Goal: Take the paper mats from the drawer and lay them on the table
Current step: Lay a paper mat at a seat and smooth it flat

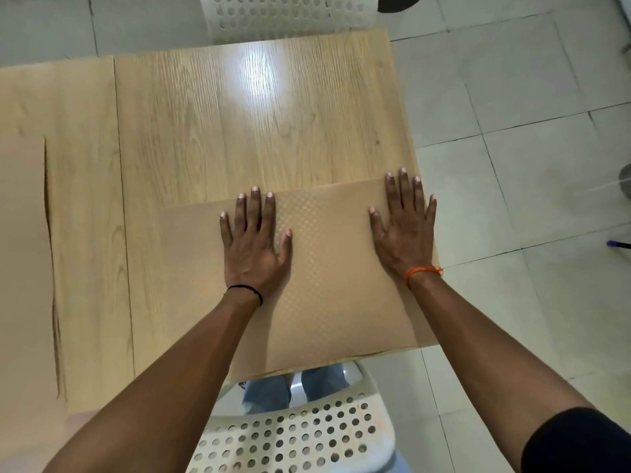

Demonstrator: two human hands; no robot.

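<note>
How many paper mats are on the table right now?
2: one paper mat lies flat under both hands at the table's near right end; another mat lies at the left edge, partly out of frame.

A tan, dot-textured paper mat (327,268) lies flat under both spread hands; another mat (24,268) lies far left of them.

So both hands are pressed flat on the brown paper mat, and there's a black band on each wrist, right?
Not quite. The head view shows the left hand and the right hand flat on the paper mat, but only the left wrist wears a black band. The right wrist wears an orange band.
</note>
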